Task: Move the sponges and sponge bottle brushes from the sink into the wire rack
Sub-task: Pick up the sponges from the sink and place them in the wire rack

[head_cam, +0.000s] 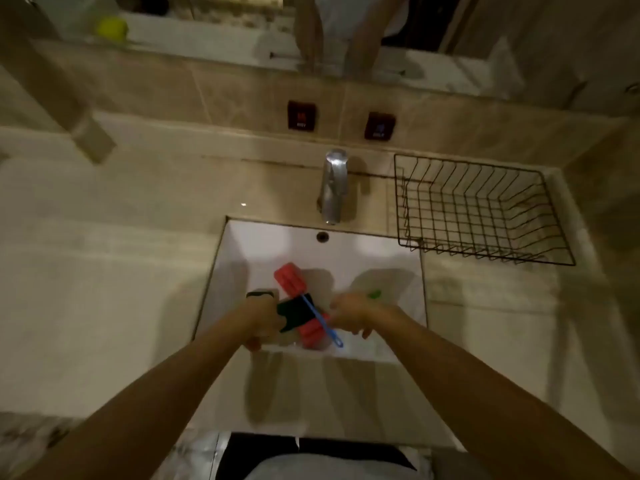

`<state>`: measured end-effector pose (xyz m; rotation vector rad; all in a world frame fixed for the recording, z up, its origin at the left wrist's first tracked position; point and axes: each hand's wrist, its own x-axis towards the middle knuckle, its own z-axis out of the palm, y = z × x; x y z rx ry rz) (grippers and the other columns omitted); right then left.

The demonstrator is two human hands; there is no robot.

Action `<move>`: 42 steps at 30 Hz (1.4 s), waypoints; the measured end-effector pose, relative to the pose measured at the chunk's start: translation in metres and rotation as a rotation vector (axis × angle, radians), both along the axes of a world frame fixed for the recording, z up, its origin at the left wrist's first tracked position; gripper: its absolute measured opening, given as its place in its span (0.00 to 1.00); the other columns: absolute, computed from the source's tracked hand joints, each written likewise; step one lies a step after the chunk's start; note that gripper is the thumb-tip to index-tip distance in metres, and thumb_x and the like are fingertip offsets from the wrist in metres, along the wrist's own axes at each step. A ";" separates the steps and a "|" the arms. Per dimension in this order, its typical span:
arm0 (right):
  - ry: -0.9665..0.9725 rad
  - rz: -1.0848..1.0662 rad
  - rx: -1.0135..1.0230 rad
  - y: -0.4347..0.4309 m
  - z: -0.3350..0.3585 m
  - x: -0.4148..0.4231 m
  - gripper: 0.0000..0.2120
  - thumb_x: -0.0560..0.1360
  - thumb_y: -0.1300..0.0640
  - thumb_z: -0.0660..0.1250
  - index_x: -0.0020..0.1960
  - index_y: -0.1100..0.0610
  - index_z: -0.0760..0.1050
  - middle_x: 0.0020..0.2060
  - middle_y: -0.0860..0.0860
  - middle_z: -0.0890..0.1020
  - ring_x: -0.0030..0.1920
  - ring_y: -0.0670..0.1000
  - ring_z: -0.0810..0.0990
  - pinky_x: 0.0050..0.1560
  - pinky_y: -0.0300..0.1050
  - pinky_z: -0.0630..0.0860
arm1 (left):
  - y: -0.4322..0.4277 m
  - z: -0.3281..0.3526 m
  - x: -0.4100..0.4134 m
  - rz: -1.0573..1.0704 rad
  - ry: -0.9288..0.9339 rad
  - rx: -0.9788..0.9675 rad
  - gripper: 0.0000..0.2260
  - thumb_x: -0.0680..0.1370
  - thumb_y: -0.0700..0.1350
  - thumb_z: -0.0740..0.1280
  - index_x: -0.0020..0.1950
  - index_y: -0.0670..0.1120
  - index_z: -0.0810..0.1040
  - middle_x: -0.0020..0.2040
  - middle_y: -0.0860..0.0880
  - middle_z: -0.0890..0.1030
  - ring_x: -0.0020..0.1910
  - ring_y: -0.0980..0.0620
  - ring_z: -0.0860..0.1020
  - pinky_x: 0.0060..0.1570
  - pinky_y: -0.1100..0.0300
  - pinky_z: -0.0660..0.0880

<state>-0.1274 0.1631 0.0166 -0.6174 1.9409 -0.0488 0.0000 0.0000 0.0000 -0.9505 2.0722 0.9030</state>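
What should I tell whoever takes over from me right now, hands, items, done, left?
Left hand: down in the sink, closed on a dark green sponge.
Right hand: in the sink over the items, grip unclear; something green shows just behind it.
A red sponge brush with a blue handle and another red sponge piece lie in the sink.
Wire rack: on the counter right of the faucet, nothing in it.
Done: nothing moved yet. Left: everything.
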 end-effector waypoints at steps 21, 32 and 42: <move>0.497 0.368 -0.199 -0.091 -0.111 0.059 0.22 0.72 0.53 0.68 0.64 0.54 0.67 0.59 0.55 0.72 0.51 0.60 0.77 0.38 0.52 0.75 | -0.032 -0.082 -0.004 -0.001 -0.003 -0.112 0.29 0.76 0.50 0.64 0.74 0.49 0.56 0.70 0.38 0.63 0.62 0.37 0.69 0.57 0.46 0.73; 0.339 -0.156 -0.430 -0.057 -0.115 0.033 0.35 0.66 0.48 0.69 0.70 0.51 0.61 0.65 0.53 0.70 0.58 0.58 0.76 0.49 0.54 0.79 | -0.034 -0.073 -0.014 0.049 0.109 -0.162 0.40 0.69 0.50 0.70 0.75 0.43 0.53 0.65 0.37 0.68 0.55 0.36 0.75 0.49 0.49 0.75; 0.292 -0.526 -0.838 0.003 -0.008 -0.026 0.32 0.66 0.41 0.66 0.67 0.51 0.69 0.50 0.48 0.75 0.45 0.42 0.75 0.44 0.37 0.73 | 0.028 0.006 -0.057 0.189 0.462 -0.258 0.23 0.68 0.49 0.64 0.64 0.54 0.75 0.56 0.44 0.80 0.52 0.42 0.77 0.53 0.45 0.75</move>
